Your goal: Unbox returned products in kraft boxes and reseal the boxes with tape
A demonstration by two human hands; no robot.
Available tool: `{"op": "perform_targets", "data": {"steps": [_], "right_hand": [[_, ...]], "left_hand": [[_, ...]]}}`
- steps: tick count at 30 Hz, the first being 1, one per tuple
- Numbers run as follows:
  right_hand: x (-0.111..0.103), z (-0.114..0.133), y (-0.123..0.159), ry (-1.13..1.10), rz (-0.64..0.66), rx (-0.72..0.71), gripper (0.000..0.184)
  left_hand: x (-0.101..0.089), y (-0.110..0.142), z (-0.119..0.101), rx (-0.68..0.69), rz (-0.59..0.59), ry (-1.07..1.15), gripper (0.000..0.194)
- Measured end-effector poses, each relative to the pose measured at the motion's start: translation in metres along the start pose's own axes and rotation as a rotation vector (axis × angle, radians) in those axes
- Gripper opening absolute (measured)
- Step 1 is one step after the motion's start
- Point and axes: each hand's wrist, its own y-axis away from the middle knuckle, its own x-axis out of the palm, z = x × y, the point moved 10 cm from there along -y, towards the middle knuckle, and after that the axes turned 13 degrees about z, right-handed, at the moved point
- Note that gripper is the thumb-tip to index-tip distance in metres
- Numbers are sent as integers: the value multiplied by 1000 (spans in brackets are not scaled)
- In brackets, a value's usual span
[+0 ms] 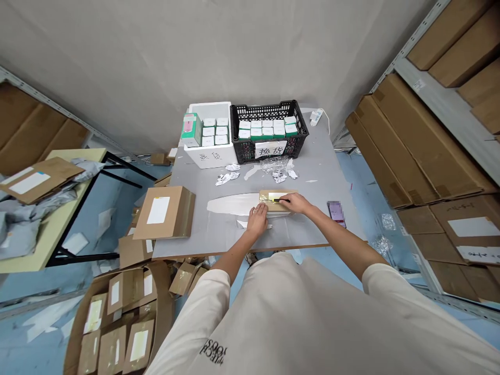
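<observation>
On the grey table a small cardboard box [278, 207] with clear tape and a white label lies in front of me. My right hand [296, 202] is closed around a dark utility knife [279, 200], whose tip points left over the taped top. At the box's near left edge rests my left hand [258, 219], its fingers stretched out against the cardboard. A long white sheet [230, 203] lies flat to the left of the box. White paper scraps [242, 224] show beside my left hand. The underside of the box is hidden.
Behind are a white foam box [213, 156] and a black crate [269, 148], both with small white-green cartons. A larger cardboard box [166, 211] sits at the left edge, a phone [336, 212] at the right. Crumpled paper [227, 178] lies mid-table. Stacked boxes [422, 140] flank the right.
</observation>
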Motion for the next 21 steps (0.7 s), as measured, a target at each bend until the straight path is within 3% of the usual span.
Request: {"op": "perform_targets", "data": {"steps": [7,15,21], "right_hand": [[1,17,-16,70,32,16,34],[1,31,-19,260,170,106,43],[2,34,-17,289,172,177,44]], "left_hand": [[3,3,4,9,-9,17,67],[4,3,5,-10,23,-69,63],[5,2,5,-10,23,-90,62]]}}
